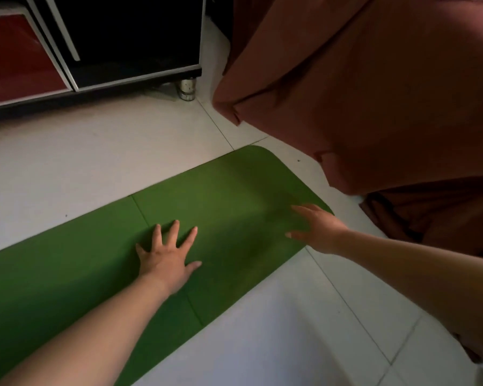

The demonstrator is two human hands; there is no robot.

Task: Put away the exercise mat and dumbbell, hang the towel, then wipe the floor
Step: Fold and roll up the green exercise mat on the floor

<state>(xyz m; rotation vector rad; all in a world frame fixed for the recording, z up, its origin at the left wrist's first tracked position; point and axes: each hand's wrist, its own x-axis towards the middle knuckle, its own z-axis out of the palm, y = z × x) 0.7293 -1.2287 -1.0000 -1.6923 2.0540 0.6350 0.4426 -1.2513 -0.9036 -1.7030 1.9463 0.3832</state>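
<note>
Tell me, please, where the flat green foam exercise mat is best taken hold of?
Probably its rounded short end beside the brown draped cloth, approached from that end: the green foam mat lies flat and unrolled, so that free edge lifts first.

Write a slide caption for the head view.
Left hand flat on the unrolled green mat, right hand open over its rounded end, beside a brown cloth.
</note>
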